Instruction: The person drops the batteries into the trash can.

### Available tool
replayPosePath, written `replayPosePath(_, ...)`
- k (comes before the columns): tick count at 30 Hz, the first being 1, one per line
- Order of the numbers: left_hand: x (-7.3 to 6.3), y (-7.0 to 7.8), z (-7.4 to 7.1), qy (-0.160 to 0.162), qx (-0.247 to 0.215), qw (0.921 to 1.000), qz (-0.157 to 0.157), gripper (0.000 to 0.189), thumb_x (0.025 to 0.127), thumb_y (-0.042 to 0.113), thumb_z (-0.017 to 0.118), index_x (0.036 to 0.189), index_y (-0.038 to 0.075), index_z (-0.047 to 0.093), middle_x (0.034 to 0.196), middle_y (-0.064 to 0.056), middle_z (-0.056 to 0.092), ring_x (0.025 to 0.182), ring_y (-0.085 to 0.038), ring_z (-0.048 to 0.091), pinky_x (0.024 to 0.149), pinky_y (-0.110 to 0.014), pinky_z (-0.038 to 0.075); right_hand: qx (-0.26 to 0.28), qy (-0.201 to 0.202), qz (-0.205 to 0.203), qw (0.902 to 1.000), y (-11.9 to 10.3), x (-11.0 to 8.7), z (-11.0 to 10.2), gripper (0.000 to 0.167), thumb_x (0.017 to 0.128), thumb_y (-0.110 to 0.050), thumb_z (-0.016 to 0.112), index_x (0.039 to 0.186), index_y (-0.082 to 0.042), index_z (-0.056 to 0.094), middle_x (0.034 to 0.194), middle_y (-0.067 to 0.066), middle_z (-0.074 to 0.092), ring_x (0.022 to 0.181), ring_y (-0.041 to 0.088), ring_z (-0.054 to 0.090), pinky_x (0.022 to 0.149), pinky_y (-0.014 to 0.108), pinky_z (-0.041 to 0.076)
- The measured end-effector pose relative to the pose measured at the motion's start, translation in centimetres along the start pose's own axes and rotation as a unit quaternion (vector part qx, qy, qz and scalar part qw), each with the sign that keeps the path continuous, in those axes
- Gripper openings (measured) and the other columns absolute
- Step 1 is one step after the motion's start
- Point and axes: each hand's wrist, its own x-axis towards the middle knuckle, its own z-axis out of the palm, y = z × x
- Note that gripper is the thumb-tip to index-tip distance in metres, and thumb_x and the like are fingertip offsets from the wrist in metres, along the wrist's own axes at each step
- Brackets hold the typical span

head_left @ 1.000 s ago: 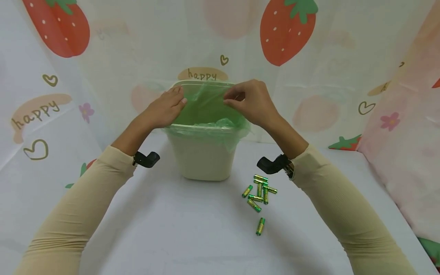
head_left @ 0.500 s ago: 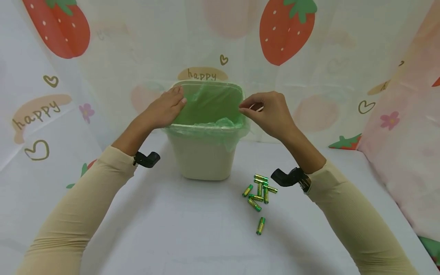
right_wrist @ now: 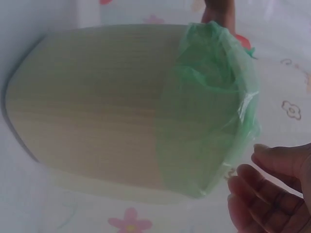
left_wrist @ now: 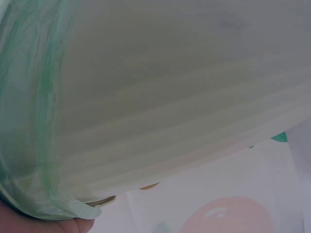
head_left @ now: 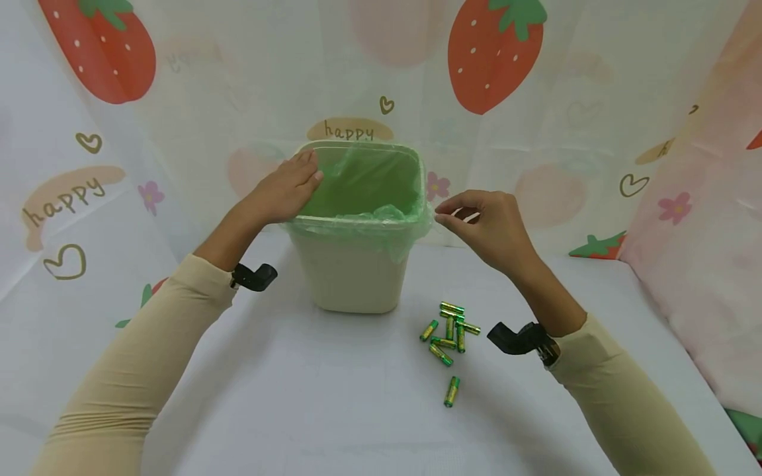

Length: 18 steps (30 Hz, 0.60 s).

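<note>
"Looking at the bin (head_left: pixel 354 271), which way does it point?"

"Mouth up, long axis upright, tapering down to a base on the white tabletop (head_left: pixel 297 396). The green bag (head_left: pixel 389 231) lines it and folds over the rim."

"And the hands?"

"The left hand (head_left: pixel 288 188) rests on the left rim, fingers laid out straight. The right hand (head_left: pixel 491 228) is just beside the bag's right edge; its grip is narrow, thumb and fingertips slightly parted."

"What about edges and room?"

"Batteries (head_left: pixel 443 344) lie at mixed angles right of the bin's base, well apart from the tabletop's right edge. One loose battery (head_left: pixel 452 391) sits nearer the person, pointing mostly away. A strawberry-print cloth (head_left: pixel 268 66) hangs behind the bin."
</note>
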Motion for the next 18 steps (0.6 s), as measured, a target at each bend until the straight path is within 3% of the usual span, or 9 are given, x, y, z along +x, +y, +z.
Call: replayPosePath(18,0.2,-0.3,0.2,0.003,-0.007,1.0,-0.002,0.062,0.114,0.029,0.017,0.156,-0.012,-0.001,0.165,-0.028,-0.005,0.154,-0.038,-0.007,0.125,-0.049,-0.002,-0.014,-0.007,0.031,0.9994,2.4,-5.9,1.2,0.01,0.092,-0.012,0.078,0.1,-0.009,0.08,0.093,0.001,0.077,0.08,0.014,0.07,0.068,0.021,0.057)
